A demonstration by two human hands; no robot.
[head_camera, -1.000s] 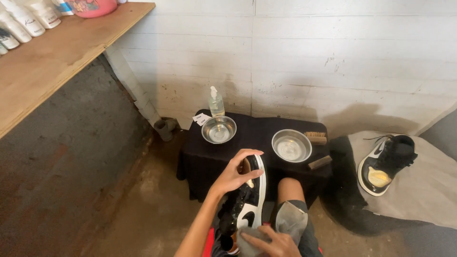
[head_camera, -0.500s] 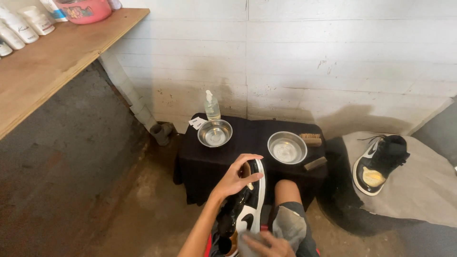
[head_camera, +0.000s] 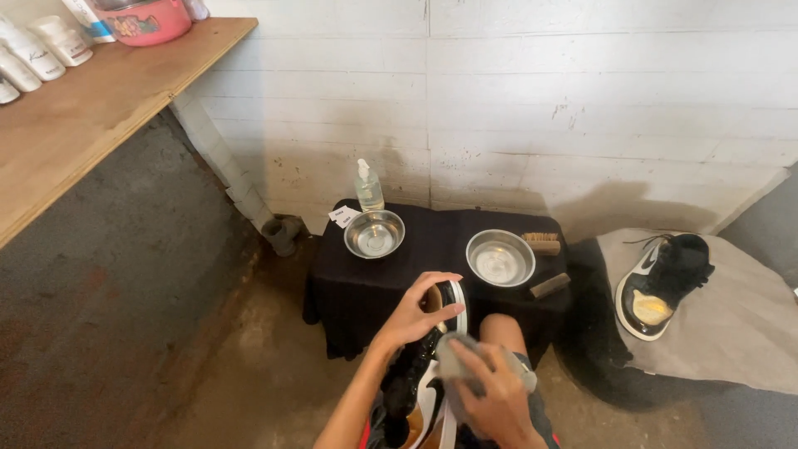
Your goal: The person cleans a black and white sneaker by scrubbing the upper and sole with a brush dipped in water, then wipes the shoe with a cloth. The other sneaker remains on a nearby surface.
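My left hand [head_camera: 416, 314] grips the top end of a black and white sneaker [head_camera: 422, 391] that stands on end over my lap. My right hand [head_camera: 492, 397] presses a grey cloth [head_camera: 455, 359] against the sneaker's side, just below the left hand. The cloth and hand hide much of the shoe's side. My bare knee [head_camera: 499, 331] shows behind them.
A low table with a black cover [head_camera: 432, 237] holds two steel bowls [head_camera: 374, 234] [head_camera: 499, 257], a pump bottle [head_camera: 368, 186] and two brushes [head_camera: 544, 243] [head_camera: 551, 285]. The matching sneaker [head_camera: 661, 283] lies on a grey mat [head_camera: 740, 324] at right. A wooden shelf [head_camera: 91, 100] with bottles juts overhead at left.
My right hand has moved up the sneaker with the cloth, from the shoe's lower part to just under the left hand. The left hand keeps its hold.
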